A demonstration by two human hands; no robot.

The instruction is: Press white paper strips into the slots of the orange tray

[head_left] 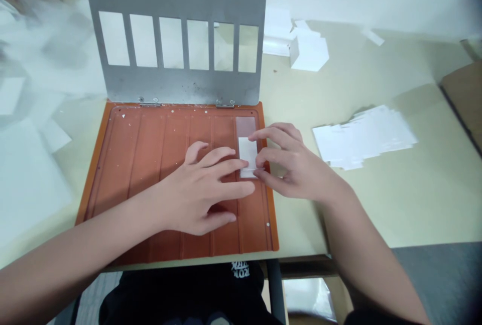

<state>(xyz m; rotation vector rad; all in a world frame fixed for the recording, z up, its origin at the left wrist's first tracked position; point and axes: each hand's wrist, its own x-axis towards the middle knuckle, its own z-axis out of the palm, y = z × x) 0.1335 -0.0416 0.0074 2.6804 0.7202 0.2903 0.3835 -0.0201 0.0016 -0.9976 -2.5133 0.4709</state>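
A small white rectangular card (247,150) lies in the rightmost channel of the orange-brown grooved board (150,149). Behind the card's far end a translucent strip (245,126) shows in the same channel. My left hand (205,184) reaches over the board with fingers spread, one fingertip resting on the card's near part. At the card's right edge, my right hand (289,161) has its fingers bent and touching the card's far corner and side. Hinged to the board's far side, a grey metal plate (181,84) with several rectangular windows stands raised.
To the right on the table (361,204) lies a fanned stack of white cards (365,136). White box-like pieces (309,51) stand behind it near the wall. White sheets (26,174) cover the left side. A brown carton (465,96) sits at the right edge.
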